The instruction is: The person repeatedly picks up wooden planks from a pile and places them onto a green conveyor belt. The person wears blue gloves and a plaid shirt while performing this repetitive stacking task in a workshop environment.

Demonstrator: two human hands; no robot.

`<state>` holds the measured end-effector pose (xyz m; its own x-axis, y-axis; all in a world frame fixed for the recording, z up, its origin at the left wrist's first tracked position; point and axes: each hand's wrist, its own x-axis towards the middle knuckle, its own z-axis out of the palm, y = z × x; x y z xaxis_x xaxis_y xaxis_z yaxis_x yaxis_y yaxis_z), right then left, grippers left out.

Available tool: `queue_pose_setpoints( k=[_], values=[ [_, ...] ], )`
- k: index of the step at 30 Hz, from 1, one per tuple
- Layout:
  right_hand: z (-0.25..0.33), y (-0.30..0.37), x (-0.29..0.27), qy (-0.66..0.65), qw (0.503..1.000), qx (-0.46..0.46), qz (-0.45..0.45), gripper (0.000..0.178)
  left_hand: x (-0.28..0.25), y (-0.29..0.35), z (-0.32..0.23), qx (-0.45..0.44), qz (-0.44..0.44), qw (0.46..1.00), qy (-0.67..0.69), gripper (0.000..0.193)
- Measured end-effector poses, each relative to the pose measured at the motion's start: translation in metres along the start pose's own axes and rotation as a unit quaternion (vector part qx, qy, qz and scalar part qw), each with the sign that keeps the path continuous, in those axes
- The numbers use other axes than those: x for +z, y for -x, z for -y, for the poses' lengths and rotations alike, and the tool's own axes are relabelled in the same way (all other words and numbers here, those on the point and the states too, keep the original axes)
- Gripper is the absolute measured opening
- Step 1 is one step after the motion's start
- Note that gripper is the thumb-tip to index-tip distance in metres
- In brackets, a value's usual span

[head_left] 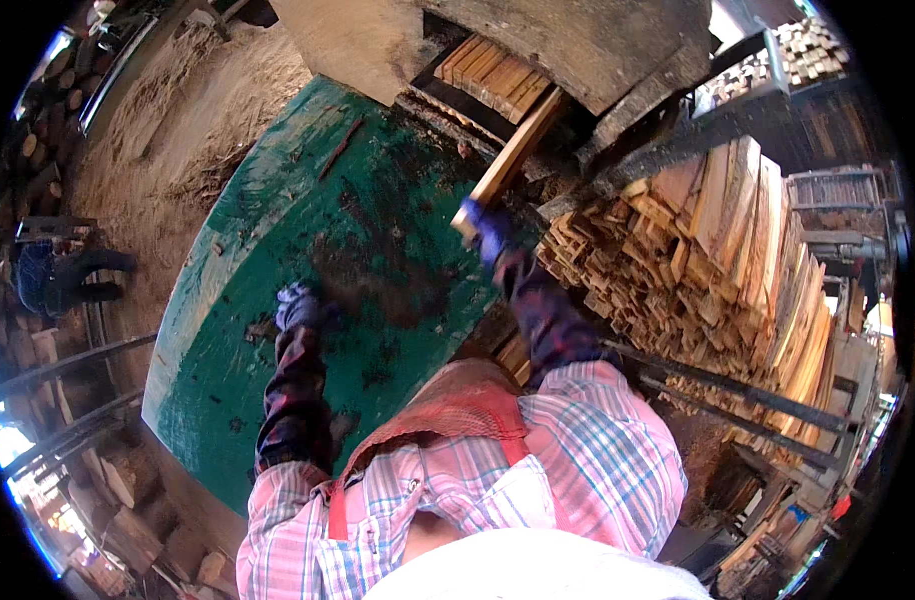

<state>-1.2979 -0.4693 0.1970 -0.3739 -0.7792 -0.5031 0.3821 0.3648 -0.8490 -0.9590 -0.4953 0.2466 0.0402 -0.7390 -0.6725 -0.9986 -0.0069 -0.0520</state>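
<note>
Head view only. Right hand [490,232], gloved in blue, is closed around the near end of a pale wooden slat [511,160]; the slat angles up and away, and its far end reaches the row of similar slats [493,72] lying flat in the dark opening under a big grey slab [598,40]. Left hand [298,305], also gloved, rests low over the green table [278,200]; fingers look curled, holding nothing I can make out (too blurred, so I cannot tell whether it is open or closed). Both forearms are in dark patterned sleeves, with a pink plaid shirt [588,440] and red apron [468,400] at the bottom of frame. The table top is worn, with dark stains around the middle and a thin stick [340,148] near the far edge. Just right of the right arm is a tall stack of cut wood strips [718,250], ends facing in, held by a dark metal rack [738,395]. Far left, another person [63,275] in dark clothes bends over near sawdust ground [168,130] and piled logs [48,120].
</note>
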Motion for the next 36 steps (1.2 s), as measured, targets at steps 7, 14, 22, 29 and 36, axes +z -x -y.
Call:
queue_pose_setpoints(
  k=[7, 14, 22, 29, 36],
  values=[
    [-0.088, 0.243, 0.029, -0.005, 0.990, -0.017, 0.142, 0.039, 0.052, 0.014, -0.134, 0.331, 0.161, 0.702, 0.610, 0.061],
    [-0.108, 0.337, 0.016, 0.085, 0.958, -0.266, -0.068, 0.053, 0.043, 0.154, -0.197, 0.467, 0.194, 0.678, 0.533, 0.054],
    [0.272, 0.221, -0.200, -0.111, 0.854, -0.478, -0.172, 0.055, -0.045, 0.204, -0.252, 0.686, 0.077, 0.473, 0.548, 0.067],
    [0.248, 0.110, -0.219, -0.128, 0.914, -0.351, -0.160, 0.030, -0.016, -0.004, -0.220, 0.434, 0.065, 0.656, 0.615, 0.048],
    [-0.008, 0.079, -0.114, 0.000, 0.999, -0.041, 0.022, 0.032, -0.078, -0.182, -0.234, 0.332, 0.005, 0.629, 0.703, 0.038]
  ],
)
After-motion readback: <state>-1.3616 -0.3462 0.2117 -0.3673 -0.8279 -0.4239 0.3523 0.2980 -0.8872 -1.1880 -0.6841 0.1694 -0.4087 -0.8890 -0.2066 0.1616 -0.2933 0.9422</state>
